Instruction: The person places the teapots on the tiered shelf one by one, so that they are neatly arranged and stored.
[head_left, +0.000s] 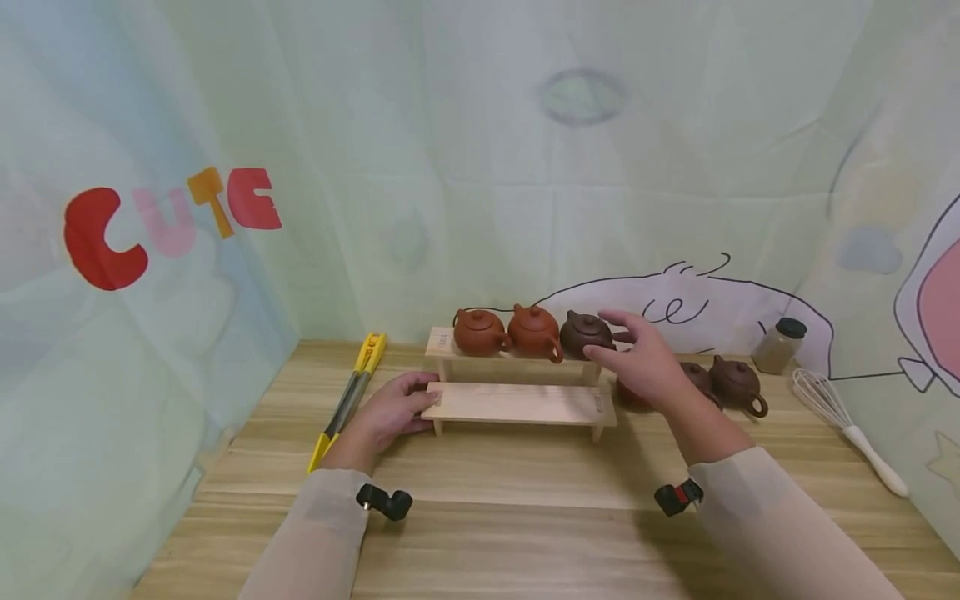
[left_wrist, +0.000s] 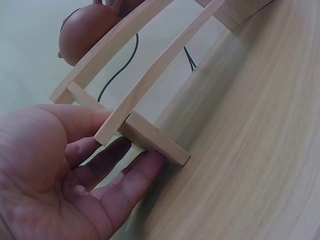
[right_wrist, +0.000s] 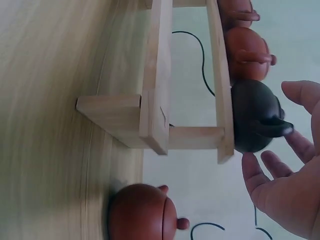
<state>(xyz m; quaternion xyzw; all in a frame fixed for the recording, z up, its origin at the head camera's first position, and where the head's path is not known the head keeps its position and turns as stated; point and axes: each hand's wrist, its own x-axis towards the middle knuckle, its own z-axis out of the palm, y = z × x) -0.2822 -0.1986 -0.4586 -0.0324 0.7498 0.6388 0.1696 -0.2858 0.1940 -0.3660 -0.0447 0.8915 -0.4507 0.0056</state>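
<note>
Centre-frame, left hand [head_left: 393, 410] grips tiered pale-wood stand [head_left: 517, 403]; spread right hand [head_left: 647, 363] seemingly settles round dark-brown clay teapot [head_left: 582, 335], next needing careful withdrawal.

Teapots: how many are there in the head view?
6: two reddish teapots and one dark teapot on the stand's upper shelf; one reddish pot and two dark pots on the table at right. The right hand and arm may hide more.

My left forearm [head_left: 318, 533] and right forearm [head_left: 787, 521] both stretch forward. My left hand [head_left: 395, 408] sits lower, thumb [left_wrist: 82, 121] above and fingers [left_wrist: 129, 194] curled below in a pinch. My right hand [head_left: 643, 360] reaches higher and farther, its thumb and fingers spread apart, loosely bent.
</note>
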